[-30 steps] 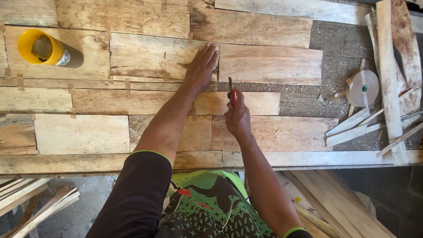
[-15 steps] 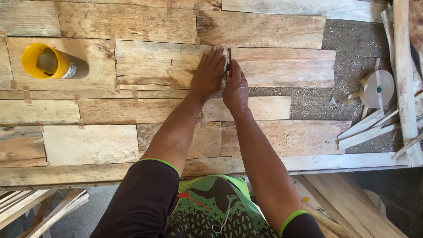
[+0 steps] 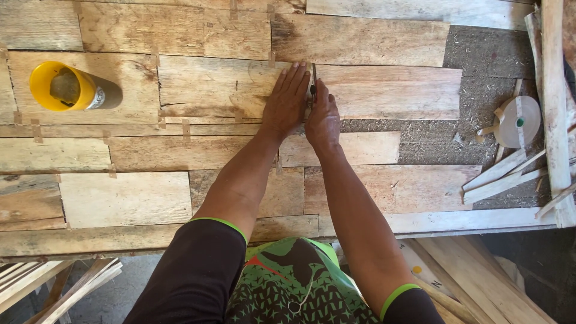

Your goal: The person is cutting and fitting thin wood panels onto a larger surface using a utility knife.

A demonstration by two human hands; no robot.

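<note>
A thin, pale wooden veneer sheet [image 3: 384,90] lies flat near the far middle of the work surface, one piece in a patchwork of similar sheets. The left hand [image 3: 287,102] presses flat on it, fingers extended and close together, pointing away from the body. The right hand [image 3: 323,117] sits just beside the left, touching it, with fingers curled around a small dark-handled blade tool [image 3: 313,81]; the tip points away along the sheet. The exact pinch on the handle cannot be told.

Judged step: cutting or scoring the sheet along a line beside the holding hand. The next move calls for steady downward pressure from the left hand and a straight pull of the blade, clear of the left fingertips.

Small strips of brown tape [image 3: 186,129] bridge the neighbouring seams. A yellow-rimmed cylindrical container [image 3: 72,89] lies well apart at far left. A white tape roll [image 3: 517,122] rests at far right among loose wooden slats [image 3: 498,177].
</note>
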